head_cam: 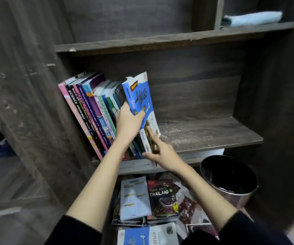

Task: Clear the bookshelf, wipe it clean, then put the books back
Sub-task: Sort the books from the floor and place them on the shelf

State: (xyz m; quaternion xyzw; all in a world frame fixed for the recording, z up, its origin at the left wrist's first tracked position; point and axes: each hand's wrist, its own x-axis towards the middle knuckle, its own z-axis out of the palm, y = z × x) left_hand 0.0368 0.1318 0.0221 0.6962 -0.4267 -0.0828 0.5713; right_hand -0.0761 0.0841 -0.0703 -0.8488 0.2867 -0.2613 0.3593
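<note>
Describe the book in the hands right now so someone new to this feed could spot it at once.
On the dark wooden bookshelf, a row of books leans left on the middle shelf. At its right end the left hand grips the blue book, the right hand touching its lower cover. Only it shows a front cover, bright blue, marked Fokus.

Black left sleeve (75,230) and right sleeve (248,228) end near the elbows. The left hand (127,122) and right hand (162,154) are bare.
</note>
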